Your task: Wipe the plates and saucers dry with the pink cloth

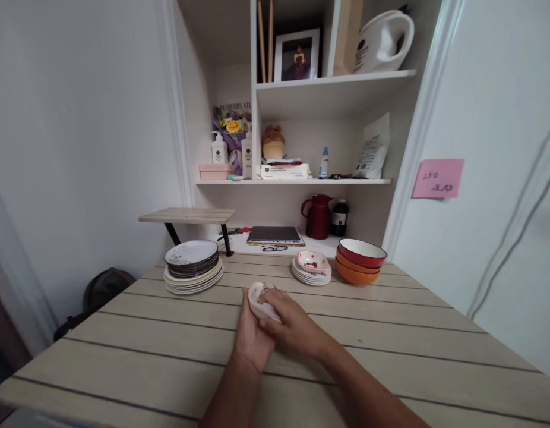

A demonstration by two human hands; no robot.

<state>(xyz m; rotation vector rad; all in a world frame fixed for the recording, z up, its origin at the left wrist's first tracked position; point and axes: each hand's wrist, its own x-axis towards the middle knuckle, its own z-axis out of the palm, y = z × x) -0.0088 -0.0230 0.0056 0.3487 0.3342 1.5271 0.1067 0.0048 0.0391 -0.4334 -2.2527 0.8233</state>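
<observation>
A small pale bowl point(257, 292) is held tilted above the middle of the wooden table. My left hand point(252, 339) is closed around its underside and left side. Over the right part of the bowl lies my right hand point(289, 318), its fingers reaching inside and its thumb along the near side. These fingers hide most of the bowl's inside, and I cannot tell whether a cloth is under them. Beyond my hands, a small pink patterned dish point(313, 261) rests on a stack of small white plates point(311, 278).
A stack of larger plates point(192, 267) stands at the left by a small raised shelf point(186, 216). Nested red and orange bowls point(359, 267) sit at the right. Farther back are glasses point(275, 248), a closed laptop point(274, 234), a red jug point(318, 217) and a dark bottle point(340, 219).
</observation>
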